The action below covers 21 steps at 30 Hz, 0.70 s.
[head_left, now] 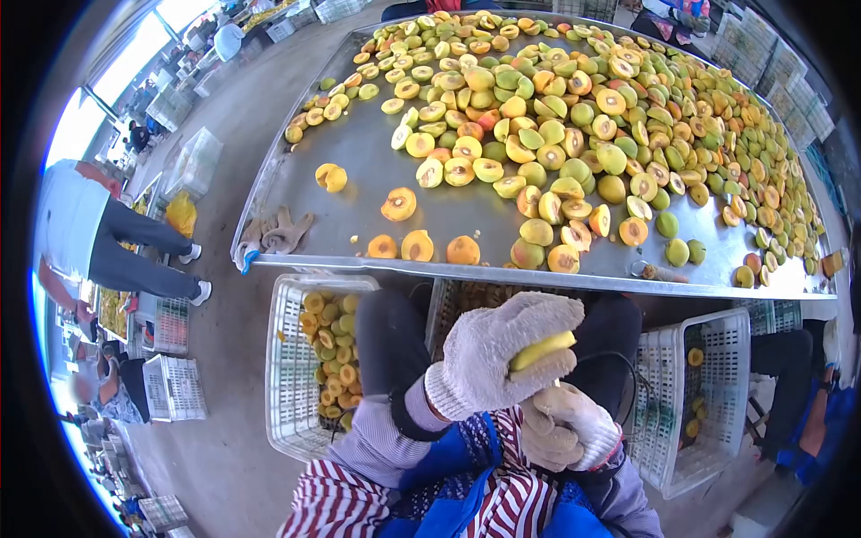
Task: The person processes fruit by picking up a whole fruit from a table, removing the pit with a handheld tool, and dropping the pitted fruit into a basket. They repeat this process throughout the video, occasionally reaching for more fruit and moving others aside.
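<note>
Above the lap, my left hand [507, 350], in a grey-white knit glove, is closed round a yellow-green fruit half [541, 351]. My right hand [569, 427], gloved too, sits just below and touches it, its fingers curled; what it grips is too hidden to name. Halved orange-yellow fruits [399, 204] lie on the metal table [332, 215] in front, with a large heap [574, 108] of halves behind them. A tool with a brown handle [664, 273] rests near the table's front edge.
A white crate [276, 377] holding fruit halves stands at the left knee, another crate [659, 403] at the right. Spare gloves [285, 231] lie on the table's left corner. One person [117, 233] stands at the left; another person [794, 386] sits close on the right.
</note>
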{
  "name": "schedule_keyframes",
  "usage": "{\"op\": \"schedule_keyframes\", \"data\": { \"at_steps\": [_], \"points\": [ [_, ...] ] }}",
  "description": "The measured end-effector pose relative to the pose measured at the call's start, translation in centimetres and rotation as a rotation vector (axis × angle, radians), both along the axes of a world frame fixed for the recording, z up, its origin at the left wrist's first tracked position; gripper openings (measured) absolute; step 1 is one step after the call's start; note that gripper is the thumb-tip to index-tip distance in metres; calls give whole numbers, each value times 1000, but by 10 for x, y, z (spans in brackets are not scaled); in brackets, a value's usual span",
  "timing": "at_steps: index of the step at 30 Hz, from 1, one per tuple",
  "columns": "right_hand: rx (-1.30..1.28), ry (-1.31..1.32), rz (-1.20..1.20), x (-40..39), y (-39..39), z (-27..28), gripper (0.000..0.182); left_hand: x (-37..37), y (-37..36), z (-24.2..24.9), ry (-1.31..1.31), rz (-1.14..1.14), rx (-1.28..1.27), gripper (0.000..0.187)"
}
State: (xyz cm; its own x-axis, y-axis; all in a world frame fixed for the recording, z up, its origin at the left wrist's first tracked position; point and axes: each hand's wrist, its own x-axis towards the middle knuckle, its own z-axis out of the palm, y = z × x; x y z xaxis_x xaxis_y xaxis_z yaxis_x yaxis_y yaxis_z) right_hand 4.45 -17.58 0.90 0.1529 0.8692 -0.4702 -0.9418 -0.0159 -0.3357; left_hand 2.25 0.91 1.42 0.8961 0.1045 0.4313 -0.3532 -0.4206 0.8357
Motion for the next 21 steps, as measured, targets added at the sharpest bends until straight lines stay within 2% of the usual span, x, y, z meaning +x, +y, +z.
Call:
{"op": "schedule_keyframes", "data": {
  "at_steps": [1,2,6,8,13,15,17,19,20,21],
  "points": [
    [102,53,-25,-2,-2,-2,28,2,3,4,-99,-60,186,43],
    [160,92,-33,-3,-2,-4,27,5,6,2,-156,-87,237,47],
    [108,75,-34,-5,5,6,28,4,7,4,-76,-100,224,46],
    [74,59,-4,-3,6,7,27,4,4,-7,-134,-60,57,45],
    [17,-1,16,-4,7,16,25,1,0,-15,-213,-140,-131,46],
    [-30,-22,0,-3,11,17,24,-6,-15,-6,287,-155,-1035,37],
    [-170,-47,-20,-1,15,16,26,-3,-18,-11,274,-167,-1098,37],
    [-201,-53,-9,-1,18,17,25,-5,-19,-17,354,-91,-1249,40],
    [-228,-67,-26,-1,19,18,25,-4,-22,-14,393,-28,-1178,50],
    [-256,-81,-43,-2,20,19,25,-4,-22,-13,392,-25,-1179,50]
  ]
}}
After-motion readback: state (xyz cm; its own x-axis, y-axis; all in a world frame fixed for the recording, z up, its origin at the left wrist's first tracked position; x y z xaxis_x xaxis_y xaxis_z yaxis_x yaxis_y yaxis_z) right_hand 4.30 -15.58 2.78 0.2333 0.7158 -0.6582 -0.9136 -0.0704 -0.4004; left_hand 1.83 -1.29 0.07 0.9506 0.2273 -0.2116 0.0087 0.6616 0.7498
